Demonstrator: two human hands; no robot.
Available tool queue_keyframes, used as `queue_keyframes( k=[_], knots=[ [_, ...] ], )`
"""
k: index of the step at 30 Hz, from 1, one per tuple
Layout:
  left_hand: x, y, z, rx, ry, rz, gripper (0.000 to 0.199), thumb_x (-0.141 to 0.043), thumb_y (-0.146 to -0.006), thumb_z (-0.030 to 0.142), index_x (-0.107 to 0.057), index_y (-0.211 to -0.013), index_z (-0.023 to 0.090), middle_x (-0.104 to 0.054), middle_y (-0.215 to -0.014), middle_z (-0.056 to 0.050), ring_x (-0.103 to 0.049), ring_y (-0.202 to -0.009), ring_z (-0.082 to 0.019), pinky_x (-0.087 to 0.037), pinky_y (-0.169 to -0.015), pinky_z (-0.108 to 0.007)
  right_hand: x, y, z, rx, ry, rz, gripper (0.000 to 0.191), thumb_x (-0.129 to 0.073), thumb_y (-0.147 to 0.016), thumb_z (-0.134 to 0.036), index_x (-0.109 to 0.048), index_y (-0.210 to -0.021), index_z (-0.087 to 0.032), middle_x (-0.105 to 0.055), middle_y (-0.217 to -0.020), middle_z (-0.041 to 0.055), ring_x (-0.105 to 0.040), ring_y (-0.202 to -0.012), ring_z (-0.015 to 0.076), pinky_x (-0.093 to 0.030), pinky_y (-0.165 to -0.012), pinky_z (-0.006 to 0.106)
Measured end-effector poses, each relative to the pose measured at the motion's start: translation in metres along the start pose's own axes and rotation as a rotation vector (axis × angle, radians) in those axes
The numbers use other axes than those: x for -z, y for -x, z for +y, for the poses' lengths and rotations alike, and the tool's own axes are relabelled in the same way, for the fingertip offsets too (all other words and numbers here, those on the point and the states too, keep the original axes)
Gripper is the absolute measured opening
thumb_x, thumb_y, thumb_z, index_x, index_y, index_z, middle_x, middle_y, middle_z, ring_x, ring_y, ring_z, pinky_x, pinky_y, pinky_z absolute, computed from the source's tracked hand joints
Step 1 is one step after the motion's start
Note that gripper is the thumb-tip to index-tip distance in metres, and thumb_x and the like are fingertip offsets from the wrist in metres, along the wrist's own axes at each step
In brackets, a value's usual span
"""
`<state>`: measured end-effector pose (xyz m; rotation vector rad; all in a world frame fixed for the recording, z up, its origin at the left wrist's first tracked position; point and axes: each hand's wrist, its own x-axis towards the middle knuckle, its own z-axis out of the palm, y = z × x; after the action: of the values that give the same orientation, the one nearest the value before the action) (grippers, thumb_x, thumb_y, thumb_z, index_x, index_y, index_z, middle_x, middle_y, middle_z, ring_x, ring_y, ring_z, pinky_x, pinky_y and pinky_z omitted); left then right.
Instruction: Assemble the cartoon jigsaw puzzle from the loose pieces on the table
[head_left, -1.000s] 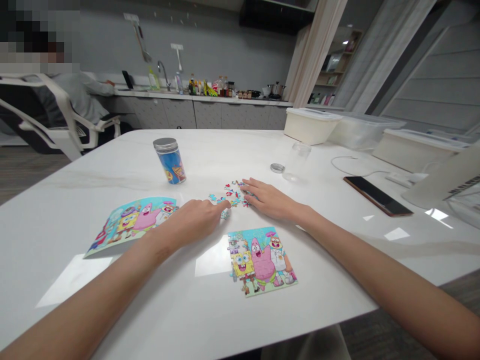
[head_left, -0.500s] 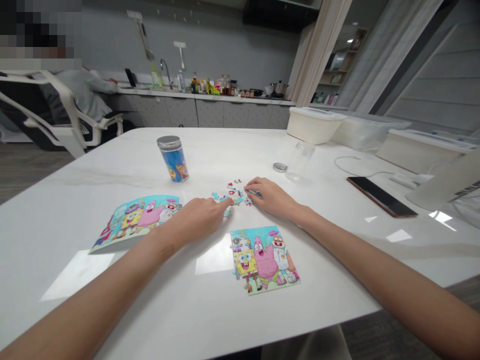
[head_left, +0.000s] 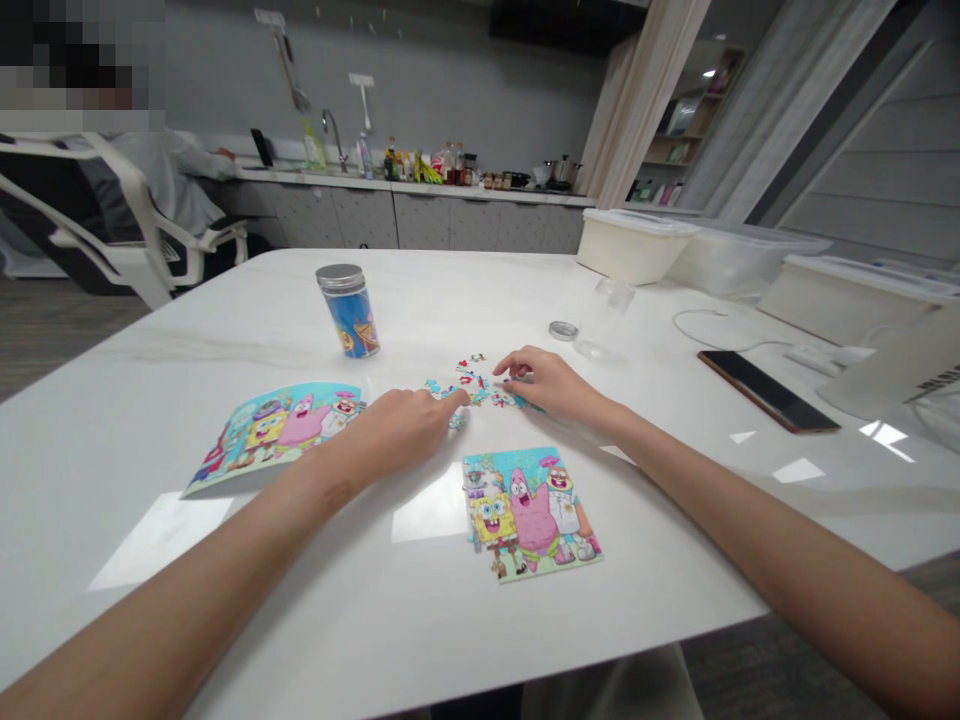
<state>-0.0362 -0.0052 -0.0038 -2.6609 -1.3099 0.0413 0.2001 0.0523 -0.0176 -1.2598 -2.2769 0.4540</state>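
Observation:
Several loose puzzle pieces (head_left: 480,392) lie in a small pile at the middle of the white table. My left hand (head_left: 411,428) touches the pile's left side with a fingertip; its other fingers are curled and mostly hidden. At the right side, my right hand (head_left: 546,382) has its fingers apart over a few pieces. A partly assembled cartoon puzzle (head_left: 534,515) lies flat nearer to me, its left edge uneven. The matching picture sheet (head_left: 281,430), slightly curved, is partly behind my left hand. Beyond it stands a blue-labelled jar (head_left: 349,315) with a metal lid.
An open clear jar (head_left: 606,310) and its lid (head_left: 563,330) are at the back right. Further right are a phone (head_left: 766,390), a white cable (head_left: 720,340) and lidded storage boxes (head_left: 634,248). A person sits in a chair (head_left: 142,220) at the far left.
My right hand has shifted slightly right, and its fingers have spread from the pile. My left hand stays nearly in place. The view has shifted slightly.

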Motion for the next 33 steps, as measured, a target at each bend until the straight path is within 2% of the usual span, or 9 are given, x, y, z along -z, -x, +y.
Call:
queue_keyframes(
  k=[3, 5, 9, 11, 16, 22, 26, 29, 33],
  knots=[
    [0.000, 0.000, 0.000, -0.009, -0.005, 0.018, 0.039, -0.035, -0.092, 0.016, -0.057, -0.124, 0.018, -0.063, -0.061, -0.005, -0.060, -0.055, -0.019, -0.032, -0.050, -0.028, 0.002, -0.001, 0.000, 0.008, -0.121, 0.041, 0.011, -0.061, -0.080, -0.014, -0.066, -0.088, -0.019, -0.066, -0.086, 0.0050, -0.061, -0.078, 0.0168, -0.050, -0.080, 0.035],
    [-0.001, 0.000, -0.001, -0.010, -0.003, 0.024, 0.038, -0.035, -0.092, 0.016, -0.057, -0.123, 0.018, -0.063, -0.061, -0.005, -0.060, -0.054, -0.019, -0.032, -0.050, -0.027, 0.004, -0.001, -0.003, -0.038, -0.272, 0.041, 0.010, -0.066, -0.077, -0.019, -0.064, -0.087, -0.019, -0.068, -0.083, 0.0040, -0.063, -0.075, 0.0164, -0.051, -0.078, 0.035],
    [0.000, 0.000, -0.001, 0.001, 0.008, 0.015, 0.037, -0.037, -0.092, 0.017, -0.057, -0.122, 0.018, -0.064, -0.063, -0.005, -0.061, -0.056, -0.018, -0.036, -0.052, -0.027, 0.009, 0.004, -0.015, -0.166, -0.659, -0.098, 0.023, -0.075, -0.069, -0.026, -0.062, -0.086, -0.019, -0.073, -0.087, 0.0049, -0.068, -0.081, 0.0176, -0.054, -0.081, 0.037],
    [0.003, 0.001, -0.001, 0.015, 0.018, 0.005, 0.036, -0.038, -0.092, 0.019, -0.058, -0.122, 0.019, -0.065, -0.064, -0.005, -0.061, -0.057, -0.019, -0.036, -0.053, -0.027, 0.012, 0.007, -0.023, -0.192, -0.749, -0.185, 0.022, -0.076, -0.067, -0.026, -0.062, -0.084, -0.019, -0.075, -0.091, 0.0060, -0.069, -0.082, 0.0173, -0.054, -0.083, 0.037],
    [0.013, 0.004, -0.001, 0.007, 0.148, 0.009, 0.033, -0.040, -0.092, 0.019, -0.059, -0.119, 0.021, -0.064, -0.064, -0.003, -0.059, -0.060, -0.019, -0.036, -0.056, -0.026, 0.017, 0.012, -0.035, -0.216, -0.748, -0.261, 0.020, -0.074, -0.069, -0.023, -0.064, -0.086, -0.020, -0.076, -0.094, 0.0061, -0.069, -0.081, 0.0169, -0.052, -0.075, 0.034],
    [0.031, 0.011, -0.002, -0.254, 0.539, -0.119, 0.018, -0.059, -0.087, 0.030, -0.071, -0.097, 0.023, -0.045, -0.052, 0.007, -0.045, -0.052, -0.010, -0.035, -0.058, -0.021, 0.021, 0.014, -0.040, -0.196, -0.659, -0.261, 0.019, -0.075, -0.067, -0.024, -0.063, -0.082, -0.020, -0.072, -0.087, 0.0043, -0.067, -0.080, 0.0175, -0.050, -0.063, 0.029],
    [0.036, 0.012, 0.000, -0.349, 0.683, -0.219, 0.024, -0.067, -0.083, 0.036, -0.076, -0.104, 0.027, -0.033, -0.051, 0.008, -0.031, -0.046, -0.009, -0.029, -0.049, -0.021, 0.021, 0.018, -0.046, -0.157, -0.626, -0.346, 0.017, -0.074, -0.068, -0.023, -0.062, -0.079, -0.019, -0.069, -0.080, 0.0024, -0.065, -0.079, 0.0159, -0.052, -0.072, 0.031],
    [0.035, 0.012, 0.001, -0.344, 0.687, -0.252, 0.024, -0.067, -0.084, 0.033, -0.077, -0.105, 0.029, -0.035, -0.050, 0.007, -0.027, -0.048, -0.010, -0.026, -0.047, -0.021, 0.019, 0.020, -0.051, -0.142, -0.642, -0.386, 0.015, -0.072, -0.068, -0.021, -0.061, -0.079, -0.019, -0.067, -0.081, 0.0014, -0.064, -0.077, 0.0148, -0.052, -0.072, 0.030],
    [0.031, 0.011, 0.000, -0.369, 0.731, -0.232, 0.021, -0.066, -0.084, 0.029, -0.078, -0.102, 0.028, -0.044, -0.050, 0.006, -0.025, -0.049, -0.009, -0.026, -0.046, -0.020, 0.018, 0.024, -0.056, -0.142, -0.629, -0.473, 0.015, -0.070, -0.069, -0.018, -0.063, -0.082, -0.019, -0.066, -0.081, 0.0006, -0.062, -0.072, 0.0128, -0.049, -0.066, 0.027]
  ],
)
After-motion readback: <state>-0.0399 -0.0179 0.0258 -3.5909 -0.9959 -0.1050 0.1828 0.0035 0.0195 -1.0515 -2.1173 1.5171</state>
